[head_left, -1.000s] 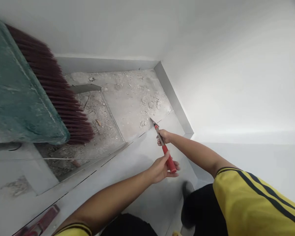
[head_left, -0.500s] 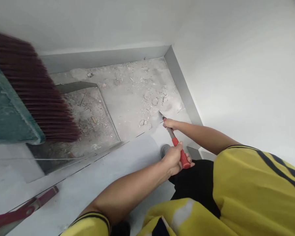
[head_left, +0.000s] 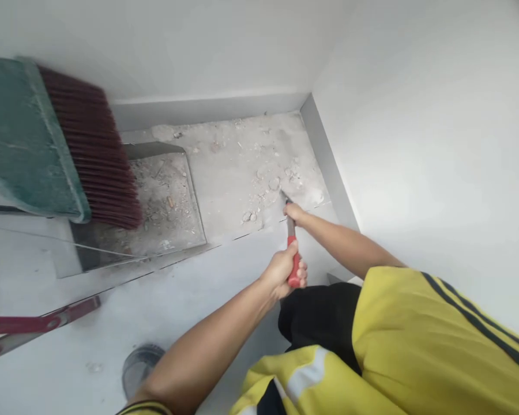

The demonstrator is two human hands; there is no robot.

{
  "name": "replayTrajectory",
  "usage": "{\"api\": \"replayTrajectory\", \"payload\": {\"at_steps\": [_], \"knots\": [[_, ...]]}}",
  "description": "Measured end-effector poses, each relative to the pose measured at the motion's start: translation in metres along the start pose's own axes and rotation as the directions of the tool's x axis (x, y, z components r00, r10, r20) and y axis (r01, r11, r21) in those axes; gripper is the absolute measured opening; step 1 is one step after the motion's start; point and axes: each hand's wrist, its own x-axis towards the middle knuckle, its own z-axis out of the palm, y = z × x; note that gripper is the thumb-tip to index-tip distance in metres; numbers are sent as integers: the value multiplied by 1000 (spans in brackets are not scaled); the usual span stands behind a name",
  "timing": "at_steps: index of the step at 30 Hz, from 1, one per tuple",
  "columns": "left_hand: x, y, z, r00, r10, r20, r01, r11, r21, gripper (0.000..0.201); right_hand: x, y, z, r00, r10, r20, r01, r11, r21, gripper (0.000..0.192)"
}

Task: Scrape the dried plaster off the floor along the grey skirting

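Note:
Both my hands are closed around one long scraper with a red grip, a grey shaft and a dark, narrow blade. My left hand wraps the red grip at the near end. Further along, my right hand clasps the shaft close to the blade. The blade tip points at the dusty floor strip, beside a round patch of residue. Whether the tip touches the floor, I cannot tell. Crumbs and flakes lie around it.
A grey-sided, tray-like container with rubble stands left. Over it is a broom with dark red bristles and a green head. A red folding metal piece lies lower left. Walls with a grey skirting meet in the corner.
The view has shifted and turned. The scraper now stands more upright in view, its grip swung left with my left hand. A shoe shows at lower left. Both hands keep their hold.

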Motion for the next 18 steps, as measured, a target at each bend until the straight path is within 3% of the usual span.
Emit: {"api": "replayTrajectory", "payload": {"at_steps": [3, 5, 8, 10, 12, 15, 18], "knots": [[-10, -19, -10, 998, -14, -58, 15, 1000, 8, 40, -3, 21, 16, 998, -23, 57, 21, 999, 27, 17], [-2, -19, -14, 998, -26, -59, 28, 999, 26, 40, 9, 28, 13, 999, -25, 22, 25, 999, 31, 17], [41, 13, -2, 1000, -24, -4, 24, 997, 70, 35, 47, 8, -25, 990, -36, -138, 40, 999, 23, 16], [72, 44, 13, 1000, -8, 26, 6, 998, 67, 35, 71, -19, -57, 987, -25, -157, 32, 999, 44, 16], [86, 65, 26, 999, 20, 41, -23, 998, 62, 36, 80, -42, -76, 990, -20, -141, 36, 994, 105, 16], [63, 58, 26, 998, 53, 26, -54, 997, 58, 38, 63, -44, -59, 994, -37, -107, 63, 967, 248, 15], [19, 16, 11, 999, 28, -28, -27, 1000, 6, 41, 34, -5, -12, 995, 38, 88, -67, 933, 355, 12]]}}
